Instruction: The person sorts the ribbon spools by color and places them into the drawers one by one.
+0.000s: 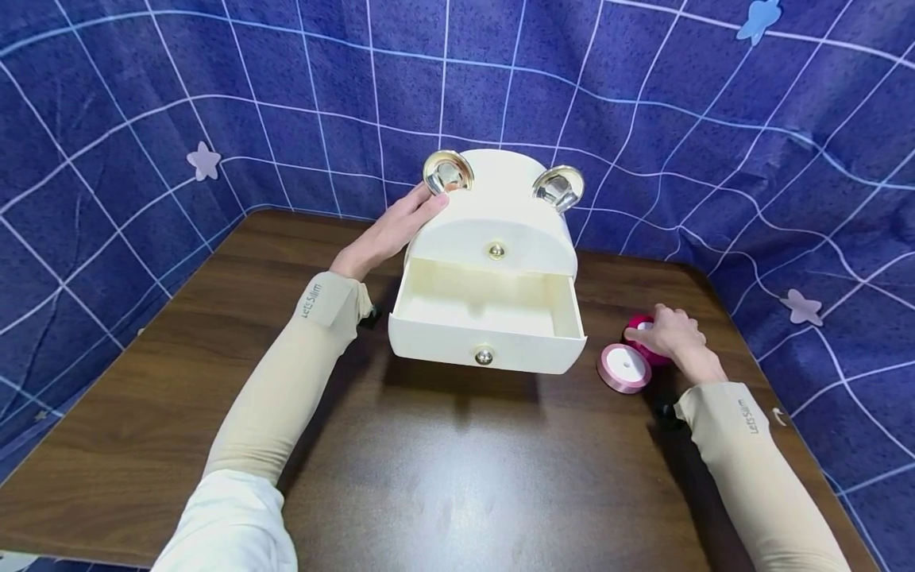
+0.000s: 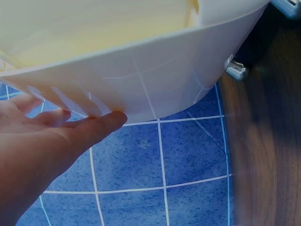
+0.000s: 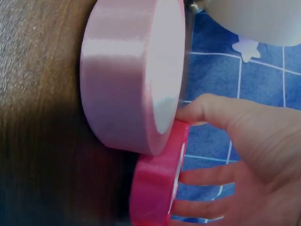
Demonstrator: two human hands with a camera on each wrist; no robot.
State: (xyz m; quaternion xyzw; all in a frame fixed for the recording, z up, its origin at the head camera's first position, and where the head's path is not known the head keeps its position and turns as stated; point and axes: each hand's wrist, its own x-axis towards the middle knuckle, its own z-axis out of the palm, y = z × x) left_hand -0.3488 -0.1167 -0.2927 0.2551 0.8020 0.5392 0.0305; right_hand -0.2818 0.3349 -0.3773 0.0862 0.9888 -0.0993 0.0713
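A white two-drawer box (image 1: 500,183) with shiny gold-and-silver ears stands at the table's middle. Its lower drawer (image 1: 486,345) is pulled out, with nothing inside. My left hand (image 1: 400,222) rests its extended fingers against the box's upper left side, by the left ear. To the right lies a pink ribbon spool (image 1: 623,369), flat on the table. Just behind it, a red ribbon spool (image 3: 157,188) lies partly under my right hand (image 1: 668,332). In the right wrist view, the thumb and spread, fairly straight fingers reach the red spool's white face.
The dark wooden table (image 1: 457,469) ends at a blue grid-patterned cloth (image 1: 322,95) behind and at both sides. Small star shapes (image 1: 203,161) show on the cloth. Metal feet (image 2: 236,69) are visible under the box.
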